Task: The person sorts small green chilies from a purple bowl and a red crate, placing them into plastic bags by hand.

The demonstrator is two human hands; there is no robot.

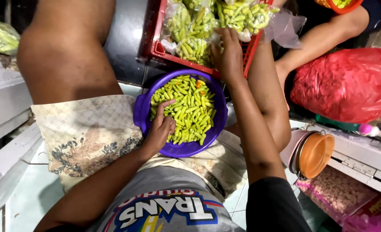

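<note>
Chillies [186,107], small and yellow-green with a few orange ones among them, fill the purple plastic bowl [141,114] resting on my lap, on the patterned cloth [87,137] over my legs. My left hand [159,129] lies on the near-left side of the heap, fingers loosely curled and half open, the forefinger stretched out across the chillies; it touches them and I cannot tell whether it has any pinched underneath. My right hand [228,56] reaches forward past the bowl to the red crate [158,48], palm down and fingers spread fairly wide, pressing on the clear bags of chillies [195,47] packed in there; it rests on a bag and grips nothing that I can see. To do this well, I judge I should keep the bowl level on my lap with the left hand steadying the heap, and handle the thin plastic with flat fingers so it does not tear or spill. Another person's arm [324,38] comes in at the upper right, above a red plastic bag [349,86], and an orange cup [317,154] lies on its side near my right knee.
</note>
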